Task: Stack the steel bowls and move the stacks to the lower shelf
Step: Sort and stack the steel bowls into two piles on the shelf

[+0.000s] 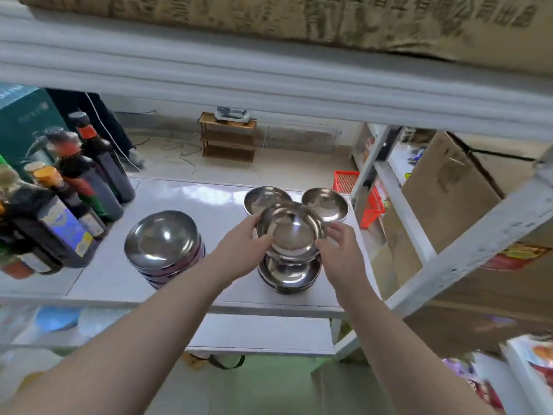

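Both hands, left hand (pixel 239 250) and right hand (pixel 341 250), pinch the round shiny steel bowl's (pixel 291 229) rim with fingers spread, centring it over the near-right short bowl stack (pixel 288 277) for nesting.

Two bowl stacks (pixel 164 248), three loose bowls (pixel 291 227), two hands (pixel 239 250)

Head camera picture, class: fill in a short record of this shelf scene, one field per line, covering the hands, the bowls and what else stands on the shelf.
held item: shiny round steel bowl, gripped at its rim by both hands
left hand: on the bowl's left edge
right hand: on the bowl's right edge
below it: short stack of steel bowls
other stack: taller stack of steel bowls, to the left
loose bowls: two single steel bowls behind
surface: white shelf board
neighbours: dark sauce bottles at far left
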